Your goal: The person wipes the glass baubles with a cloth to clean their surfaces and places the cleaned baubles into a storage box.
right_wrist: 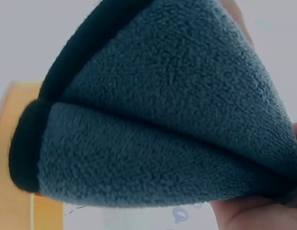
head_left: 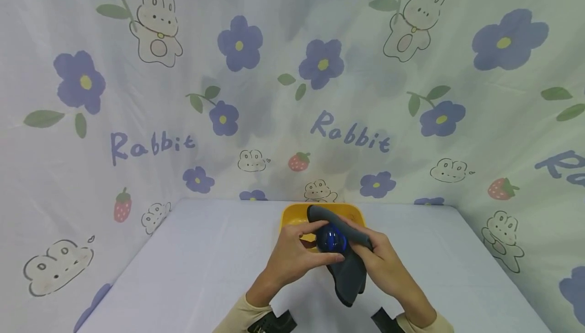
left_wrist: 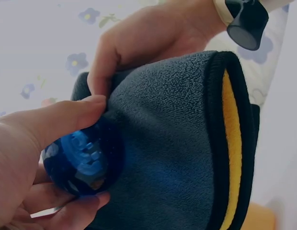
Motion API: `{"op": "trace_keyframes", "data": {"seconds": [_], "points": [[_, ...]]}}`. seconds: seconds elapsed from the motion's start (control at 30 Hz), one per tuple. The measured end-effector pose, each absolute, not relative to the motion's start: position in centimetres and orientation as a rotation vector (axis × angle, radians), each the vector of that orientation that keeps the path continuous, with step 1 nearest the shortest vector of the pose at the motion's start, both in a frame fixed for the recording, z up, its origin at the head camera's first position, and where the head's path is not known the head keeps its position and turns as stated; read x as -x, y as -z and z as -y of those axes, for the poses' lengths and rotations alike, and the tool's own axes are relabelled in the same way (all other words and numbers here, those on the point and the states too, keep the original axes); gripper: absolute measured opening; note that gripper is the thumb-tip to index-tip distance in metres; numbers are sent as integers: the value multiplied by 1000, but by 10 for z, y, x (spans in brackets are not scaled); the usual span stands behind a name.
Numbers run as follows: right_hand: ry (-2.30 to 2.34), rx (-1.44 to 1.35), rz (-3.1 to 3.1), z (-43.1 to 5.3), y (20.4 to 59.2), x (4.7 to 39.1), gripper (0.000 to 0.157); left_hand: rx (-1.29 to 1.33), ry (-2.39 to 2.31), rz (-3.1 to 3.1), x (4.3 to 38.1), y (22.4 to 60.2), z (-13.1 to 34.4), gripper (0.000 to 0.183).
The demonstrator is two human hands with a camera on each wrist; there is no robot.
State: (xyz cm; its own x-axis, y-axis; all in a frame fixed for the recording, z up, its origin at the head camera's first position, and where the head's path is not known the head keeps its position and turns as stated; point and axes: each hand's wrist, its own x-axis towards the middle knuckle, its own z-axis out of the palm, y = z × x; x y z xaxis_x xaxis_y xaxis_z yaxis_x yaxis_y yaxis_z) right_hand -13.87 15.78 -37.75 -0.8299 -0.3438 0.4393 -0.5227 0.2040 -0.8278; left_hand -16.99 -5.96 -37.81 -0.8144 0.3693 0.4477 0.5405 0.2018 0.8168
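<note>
My left hand [head_left: 292, 254] pinches a clear blue ball [head_left: 329, 239] between thumb and fingers, at the middle of the head view. Pale raised or inner markings show in the ball [left_wrist: 88, 160] in the left wrist view. A folded dark grey plush cloth [head_left: 351, 272] with black edging is gripped by my right hand [head_left: 384, 264], and it lies against the ball's right side. Yellow lining shows between the folds of the cloth [left_wrist: 163, 129]. In the right wrist view the cloth [right_wrist: 177, 86] hides most of the right hand's fingers.
Behind the hands stands a yellow tray [head_left: 291, 212] on the white table [head_left: 205, 257], partly covered by the hands and cloth. Something dark brown shows beside the ball, too hidden to name. A curtain [head_left: 274, 94] printed with rabbits and flowers surrounds the table.
</note>
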Motion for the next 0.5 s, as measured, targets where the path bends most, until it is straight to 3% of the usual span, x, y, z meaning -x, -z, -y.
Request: {"op": "trace_keyframes", "data": {"seconds": [0.5], "points": [[-1689,-668,2348,-148,374,131,49,786,1853,2156,177,380,59,52]]}}
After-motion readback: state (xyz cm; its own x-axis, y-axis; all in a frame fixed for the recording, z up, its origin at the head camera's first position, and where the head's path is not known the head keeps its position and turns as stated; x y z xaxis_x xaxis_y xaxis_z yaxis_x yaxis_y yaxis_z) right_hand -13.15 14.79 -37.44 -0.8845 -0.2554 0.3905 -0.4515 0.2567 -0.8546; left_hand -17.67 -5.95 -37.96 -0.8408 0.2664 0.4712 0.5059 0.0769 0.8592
